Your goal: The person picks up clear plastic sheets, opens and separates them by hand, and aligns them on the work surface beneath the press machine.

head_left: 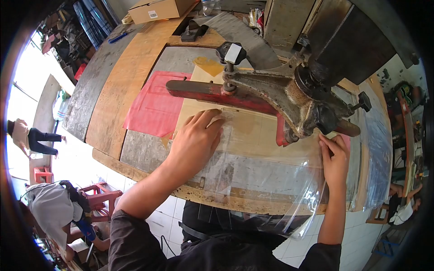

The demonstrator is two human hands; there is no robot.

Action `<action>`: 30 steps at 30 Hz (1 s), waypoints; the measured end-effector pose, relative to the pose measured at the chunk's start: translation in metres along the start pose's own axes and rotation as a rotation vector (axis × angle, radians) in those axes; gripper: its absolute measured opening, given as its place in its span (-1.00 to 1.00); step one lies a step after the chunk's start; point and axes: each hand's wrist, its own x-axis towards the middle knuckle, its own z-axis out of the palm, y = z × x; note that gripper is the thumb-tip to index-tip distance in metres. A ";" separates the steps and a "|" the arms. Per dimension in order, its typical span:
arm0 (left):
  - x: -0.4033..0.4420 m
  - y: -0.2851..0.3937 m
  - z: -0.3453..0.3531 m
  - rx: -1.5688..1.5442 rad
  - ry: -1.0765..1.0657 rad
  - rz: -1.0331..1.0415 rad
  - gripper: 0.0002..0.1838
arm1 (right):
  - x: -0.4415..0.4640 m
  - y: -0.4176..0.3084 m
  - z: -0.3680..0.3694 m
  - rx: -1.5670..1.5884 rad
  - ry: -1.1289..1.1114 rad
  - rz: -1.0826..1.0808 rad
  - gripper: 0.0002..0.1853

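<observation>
A clear plastic sheet (266,185) stretches between my two hands and hangs over the front edge of the worktable. My left hand (195,135) is closed at the sheet's upper left corner, fingers bent and fingertips partly hidden. At the upper right, my right hand (335,156) pinches the sheet between thumb and fingers, close under the machine. The machine's long red-sided metal bar (217,94) lies just beyond my hands, carried by a worn cast-metal bracket (271,86) with black knobs. Beneath the sheet is a pale tan board (257,135).
Pink film (156,104) lies left of the bar. A stack of clear plastic (377,153) rests at the right table edge. A cardboard box (156,11) and a blue pen-like object (118,38) are at the back. Other people (52,210) are on the left and far right.
</observation>
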 end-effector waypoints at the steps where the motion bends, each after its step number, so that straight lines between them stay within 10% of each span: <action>1: 0.000 0.000 0.001 0.002 0.004 0.010 -0.77 | 0.000 0.000 0.000 0.000 0.000 0.000 -0.75; 30: -0.003 0.003 -0.002 -0.099 -0.033 -0.064 -0.73 | 0.001 -0.002 0.000 0.019 -0.003 0.012 -0.75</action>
